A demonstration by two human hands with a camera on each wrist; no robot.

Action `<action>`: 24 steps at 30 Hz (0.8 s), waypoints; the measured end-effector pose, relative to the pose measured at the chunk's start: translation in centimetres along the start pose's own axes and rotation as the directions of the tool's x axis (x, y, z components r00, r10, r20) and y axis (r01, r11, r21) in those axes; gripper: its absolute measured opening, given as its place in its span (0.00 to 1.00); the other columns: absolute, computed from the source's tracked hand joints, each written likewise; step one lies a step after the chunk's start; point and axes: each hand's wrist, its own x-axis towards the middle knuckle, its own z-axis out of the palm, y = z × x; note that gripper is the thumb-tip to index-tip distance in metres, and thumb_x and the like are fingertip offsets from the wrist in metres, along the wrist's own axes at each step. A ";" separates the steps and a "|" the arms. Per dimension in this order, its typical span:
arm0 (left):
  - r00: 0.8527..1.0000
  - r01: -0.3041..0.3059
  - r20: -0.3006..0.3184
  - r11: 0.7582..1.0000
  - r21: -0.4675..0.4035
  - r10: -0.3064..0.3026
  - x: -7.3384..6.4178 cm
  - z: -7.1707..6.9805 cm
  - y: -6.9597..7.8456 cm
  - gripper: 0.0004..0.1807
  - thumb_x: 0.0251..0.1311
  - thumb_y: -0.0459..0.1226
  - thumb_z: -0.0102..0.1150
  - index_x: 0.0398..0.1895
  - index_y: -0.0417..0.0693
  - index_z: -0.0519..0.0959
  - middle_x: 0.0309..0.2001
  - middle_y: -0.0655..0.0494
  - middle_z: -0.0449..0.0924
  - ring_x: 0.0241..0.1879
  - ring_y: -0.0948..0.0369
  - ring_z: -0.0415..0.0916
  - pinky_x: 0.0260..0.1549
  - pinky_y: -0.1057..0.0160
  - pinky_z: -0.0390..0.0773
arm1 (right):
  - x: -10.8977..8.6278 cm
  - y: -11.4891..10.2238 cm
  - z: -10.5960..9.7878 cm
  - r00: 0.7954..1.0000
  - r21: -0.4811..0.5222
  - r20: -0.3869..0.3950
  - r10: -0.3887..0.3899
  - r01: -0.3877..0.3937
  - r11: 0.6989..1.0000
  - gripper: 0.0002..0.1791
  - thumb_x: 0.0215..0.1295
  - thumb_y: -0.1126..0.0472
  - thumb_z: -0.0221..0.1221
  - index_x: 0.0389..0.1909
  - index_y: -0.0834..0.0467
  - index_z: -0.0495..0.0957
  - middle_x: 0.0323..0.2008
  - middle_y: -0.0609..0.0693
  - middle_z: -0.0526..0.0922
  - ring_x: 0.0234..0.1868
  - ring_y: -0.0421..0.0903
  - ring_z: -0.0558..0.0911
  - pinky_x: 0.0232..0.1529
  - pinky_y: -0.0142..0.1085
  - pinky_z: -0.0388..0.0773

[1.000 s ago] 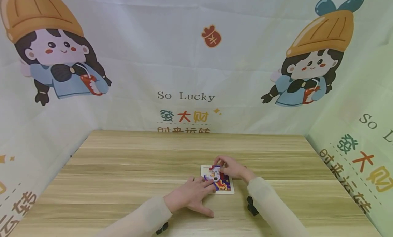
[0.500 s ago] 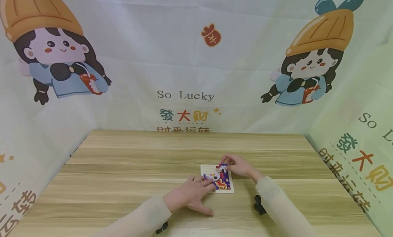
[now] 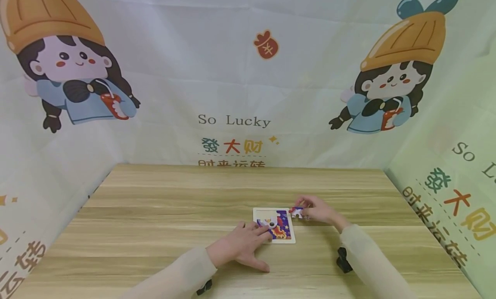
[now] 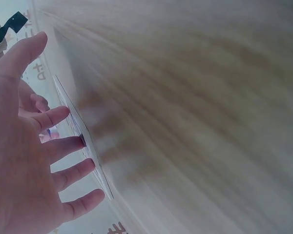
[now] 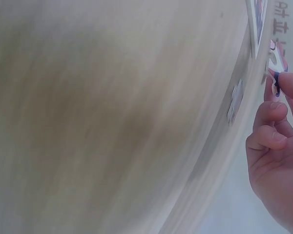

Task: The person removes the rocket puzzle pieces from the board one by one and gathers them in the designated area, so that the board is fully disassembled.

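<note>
A square jigsaw puzzle tray (image 3: 265,214) with a white rim lies near the middle of the table in the head view. Purple, orange and white pieces fill its lower and right parts; the upper left is bare. My left hand (image 3: 243,244) rests on its lower left with fingers spread and straight. The left wrist view shows those fingertips (image 4: 87,166) along the tray's edge. Just right of the tray, my right hand (image 3: 320,210) pinches a purple, white and red puzzle piece (image 3: 296,213) between thumb and fingers. It also shows in the right wrist view, above the table.
Another loose puzzle piece (image 5: 235,102) lies on the wooden table under the right hand in the right wrist view. A printed cloth (image 3: 232,75) hangs behind the table and along both sides.
My right hand has drawn a puzzle piece off the tray and moved right with it, baring the tray's upper part. My left hand has stayed in place.
</note>
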 end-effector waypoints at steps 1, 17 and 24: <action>1.000 -0.001 -0.001 1.000 0.002 0.001 0.0 0.0 0.0 0.41 0.41 0.70 0.47 0.58 0.60 0.64 0.62 0.57 0.58 0.57 0.54 0.58 0.49 0.49 0.60 | -0.2 0.2 -0.2 1.000 0.000 -0.007 0.008 -0.008 1.000 0.14 0.47 0.73 0.52 0.39 0.64 0.73 0.30 0.53 0.73 0.31 0.47 0.71 0.30 0.39 0.70; 1.000 0.004 -0.007 1.000 -0.011 -0.004 -0.1 -0.1 0.0 0.40 0.40 0.70 0.48 0.56 0.61 0.65 0.62 0.57 0.59 0.57 0.54 0.58 0.50 0.49 0.60 | -3.1 1.6 -3.8 0.994 0.119 -0.006 0.106 -0.104 0.987 0.13 0.49 0.75 0.47 0.38 0.68 0.70 0.26 0.55 0.71 0.25 0.48 0.69 0.25 0.37 0.67; 1.000 0.006 -0.005 1.000 -0.031 -0.006 -0.1 -0.1 0.0 0.38 0.41 0.69 0.48 0.54 0.61 0.65 0.62 0.56 0.59 0.58 0.54 0.57 0.51 0.47 0.59 | -3.7 2.9 -4.3 0.983 0.053 -0.048 0.176 -0.173 0.983 0.13 0.49 0.72 0.48 0.38 0.67 0.70 0.26 0.53 0.73 0.25 0.47 0.69 0.26 0.37 0.67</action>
